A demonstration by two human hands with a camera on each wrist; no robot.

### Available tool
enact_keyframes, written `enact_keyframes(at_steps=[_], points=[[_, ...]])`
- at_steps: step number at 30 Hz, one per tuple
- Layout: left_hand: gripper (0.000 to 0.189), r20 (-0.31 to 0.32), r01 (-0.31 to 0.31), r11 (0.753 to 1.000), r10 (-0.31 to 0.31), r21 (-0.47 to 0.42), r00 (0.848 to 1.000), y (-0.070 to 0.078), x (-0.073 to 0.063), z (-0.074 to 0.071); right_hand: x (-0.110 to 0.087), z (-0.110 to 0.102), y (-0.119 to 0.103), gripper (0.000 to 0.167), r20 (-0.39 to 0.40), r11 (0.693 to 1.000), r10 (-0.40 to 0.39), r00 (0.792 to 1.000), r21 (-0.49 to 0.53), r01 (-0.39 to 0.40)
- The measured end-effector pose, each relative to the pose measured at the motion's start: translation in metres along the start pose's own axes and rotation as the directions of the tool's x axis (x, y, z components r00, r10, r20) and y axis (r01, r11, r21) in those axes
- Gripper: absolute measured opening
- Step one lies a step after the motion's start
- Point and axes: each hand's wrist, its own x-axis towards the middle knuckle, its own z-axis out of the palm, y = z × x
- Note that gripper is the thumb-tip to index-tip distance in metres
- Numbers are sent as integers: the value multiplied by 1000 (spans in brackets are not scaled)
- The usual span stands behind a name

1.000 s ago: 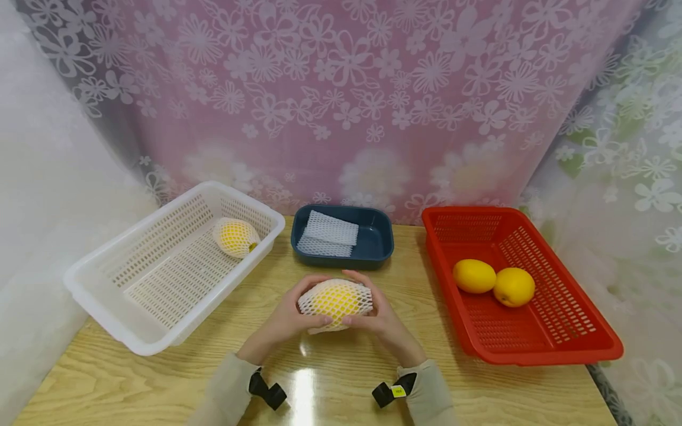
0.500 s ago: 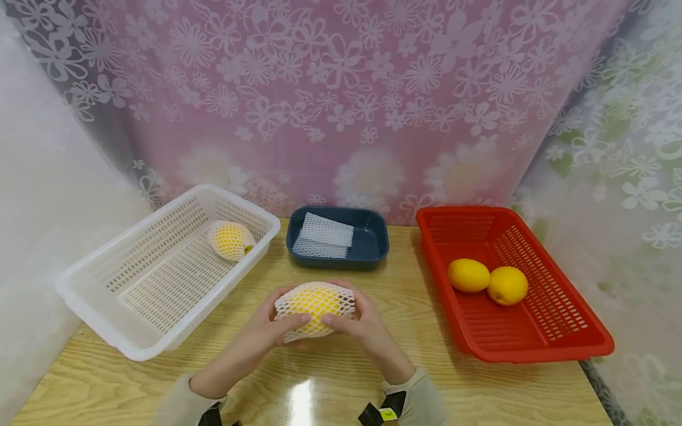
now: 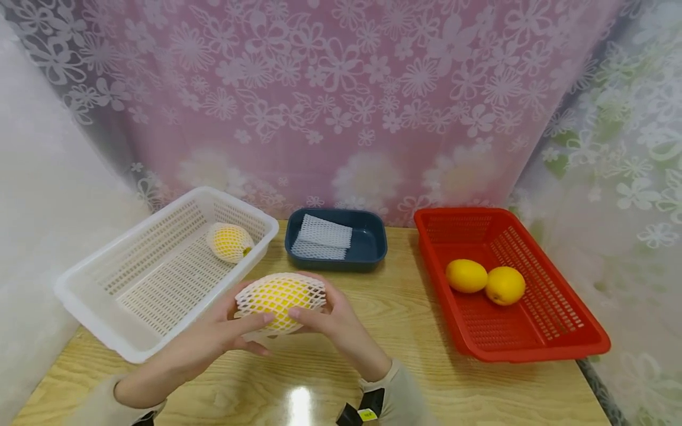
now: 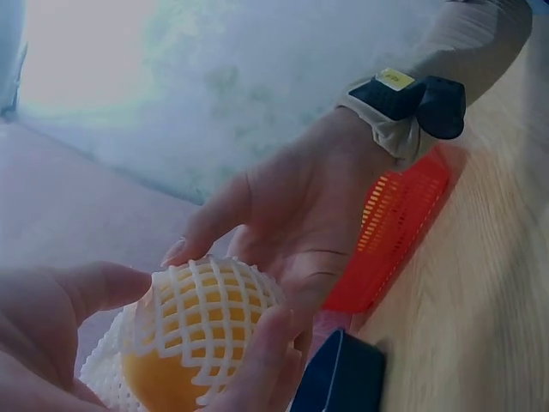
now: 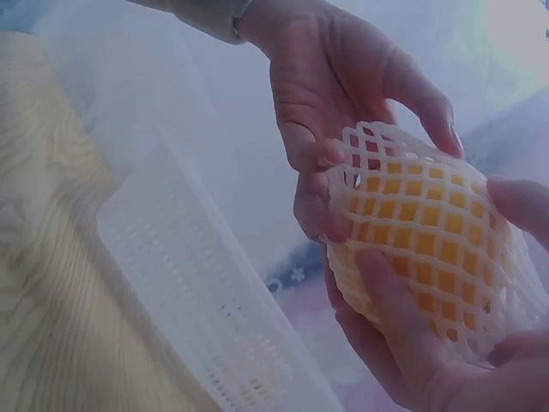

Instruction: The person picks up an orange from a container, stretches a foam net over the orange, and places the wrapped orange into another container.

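Both hands hold a yellow lemon (image 3: 280, 299) in a white foam net sleeve (image 3: 250, 297) above the table. My left hand (image 3: 215, 334) grips its left end, thumb on the near side. From the right, my right hand (image 3: 338, 319) holds the other end, its thumb pressing the netting. In the left wrist view, bare yellow peel shows at one end of the sleeve. The right wrist view shows the net spread over the lemon (image 5: 429, 223), with fingers of both hands around it.
A white basket (image 3: 160, 331) at left contains another netted lemon (image 3: 230, 242). Flat foam nets (image 3: 323, 236) lie in a dark blue tray (image 3: 367, 263) at the back. Two bare lemons (image 3: 466, 276) sit in the red basket (image 3: 533, 355) on the right.
Both hands have carried the netted lemon leftward, toward the white basket. The left hand's lower fingers have spread away from the fruit. The view has shifted slightly.
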Motion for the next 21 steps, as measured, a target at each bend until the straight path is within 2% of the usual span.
enact_keyframes(at_steps=[6,10,13,16,21], points=[[63,-39,51,998,-51,20,998,20,0,-21,21,20,-8,63,-19,999,-2,1000,48,3],[63,-78,53,995,-46,87,996,29,1,-44,41,36,-12,60,-50,996,8,999,92,-4],[60,-108,40,988,-23,151,994,33,4,-65,57,47,-13,55,-55,992,9,998,126,-2],[49,-132,36,980,-11,193,991,36,10,-89,75,56,-13,50,-46,985,19,999,174,-11],[26,-128,44,970,-13,238,992,37,17,-134,104,68,-10,48,17,950,89,996,300,-90]])
